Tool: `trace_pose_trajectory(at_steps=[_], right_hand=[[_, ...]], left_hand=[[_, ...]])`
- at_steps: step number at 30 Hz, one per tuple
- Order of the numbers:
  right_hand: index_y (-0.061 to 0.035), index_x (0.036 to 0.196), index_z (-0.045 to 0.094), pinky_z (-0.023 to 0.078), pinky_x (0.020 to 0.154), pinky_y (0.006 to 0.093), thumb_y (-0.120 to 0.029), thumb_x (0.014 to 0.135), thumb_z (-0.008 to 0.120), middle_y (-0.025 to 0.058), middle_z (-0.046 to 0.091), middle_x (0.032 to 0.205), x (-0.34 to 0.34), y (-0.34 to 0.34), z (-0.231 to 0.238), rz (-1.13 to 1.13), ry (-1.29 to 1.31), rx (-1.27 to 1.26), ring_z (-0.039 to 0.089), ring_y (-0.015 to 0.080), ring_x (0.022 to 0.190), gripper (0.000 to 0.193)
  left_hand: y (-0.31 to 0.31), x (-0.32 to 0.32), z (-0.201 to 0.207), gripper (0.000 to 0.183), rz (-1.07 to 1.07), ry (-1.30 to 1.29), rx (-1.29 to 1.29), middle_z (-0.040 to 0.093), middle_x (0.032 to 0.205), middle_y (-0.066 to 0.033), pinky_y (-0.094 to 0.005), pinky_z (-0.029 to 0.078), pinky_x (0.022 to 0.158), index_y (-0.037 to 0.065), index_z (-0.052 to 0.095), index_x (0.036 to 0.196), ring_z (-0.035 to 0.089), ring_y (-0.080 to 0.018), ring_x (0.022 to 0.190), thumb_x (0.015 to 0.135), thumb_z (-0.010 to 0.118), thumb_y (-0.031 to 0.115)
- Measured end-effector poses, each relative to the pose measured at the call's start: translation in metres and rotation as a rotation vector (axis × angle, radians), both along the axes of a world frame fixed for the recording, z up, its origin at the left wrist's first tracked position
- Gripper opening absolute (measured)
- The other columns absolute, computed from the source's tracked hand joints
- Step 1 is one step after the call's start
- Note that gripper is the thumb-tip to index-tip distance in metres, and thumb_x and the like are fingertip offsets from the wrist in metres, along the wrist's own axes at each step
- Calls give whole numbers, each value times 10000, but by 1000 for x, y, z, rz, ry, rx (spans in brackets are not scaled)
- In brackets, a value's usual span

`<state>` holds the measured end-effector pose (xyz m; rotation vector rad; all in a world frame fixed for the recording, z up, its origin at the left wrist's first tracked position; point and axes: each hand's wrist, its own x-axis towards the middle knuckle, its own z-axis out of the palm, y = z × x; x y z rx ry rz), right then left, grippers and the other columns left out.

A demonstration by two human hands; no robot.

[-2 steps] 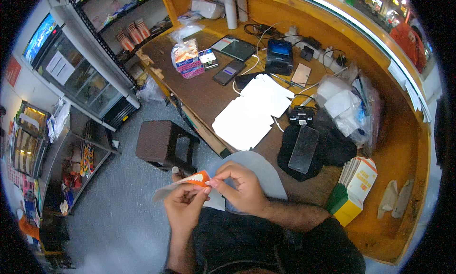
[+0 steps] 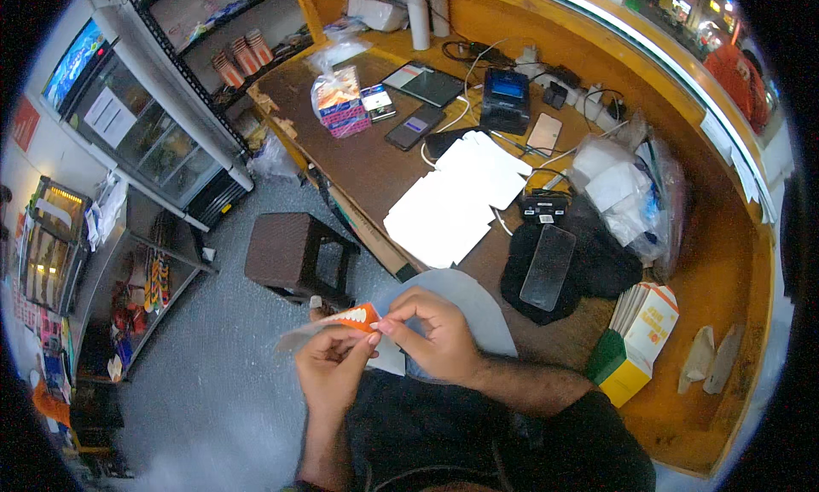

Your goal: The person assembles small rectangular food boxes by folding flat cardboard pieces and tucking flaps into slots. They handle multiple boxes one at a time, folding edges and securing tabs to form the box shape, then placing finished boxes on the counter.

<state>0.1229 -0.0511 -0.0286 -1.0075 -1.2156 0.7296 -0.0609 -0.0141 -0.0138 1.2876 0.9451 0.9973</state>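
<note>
In front of my body I hold a thin orange-and-white printed card (image 2: 358, 315) with a scalloped white pattern; it may be a folded carton piece, though its kind is not certain. My left hand (image 2: 333, 368) grips its lower edge, thumb pressed against the fingers. From the other side my right hand (image 2: 437, 338) pinches its right corner between thumb and fingertips. The fingertips of both hands nearly meet there. The card's pale far end points left and looks blurred. Below my hands, a white flat piece (image 2: 388, 361) shows partly above my lap.
A brown desk holds white flat cardboard sheets (image 2: 452, 202), a phone (image 2: 548, 268) on black cloth, a small black printer (image 2: 505, 100) and plastic bags (image 2: 627, 189). Green-yellow-white folded cartons (image 2: 636, 347) stand at right. A brown stool (image 2: 290, 251) and a glass-door fridge (image 2: 145, 125) are left.
The view has shifted very slightly. Both hands keep the same pinch on the card, with hardly any visible motion.
</note>
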Motion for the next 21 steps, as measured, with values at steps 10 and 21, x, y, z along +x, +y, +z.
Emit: trace_pose_trajectory(at_steps=[10, 21], right_hand=[[3, 939, 720, 548, 820, 346, -37, 937, 788, 126, 712, 950, 4, 4, 7, 17, -100, 28, 703, 232, 899, 79], [-6, 985, 769, 553, 971, 415, -51, 922, 812, 132, 732, 1028, -11, -1, 10, 138, -125, 69, 707, 288, 1068, 89]], left_hand=[[0, -5, 5, 206, -17, -35, 25, 786, 1022, -152, -309, 636, 792, -84, 720, 1151, 765, -182, 901, 951, 755, -45], [3, -34, 7, 208, -72, -48, -168, 784, 963, -110, -302, 636, 665, -47, 775, 1089, 733, -155, 788, 883, 804, -31]])
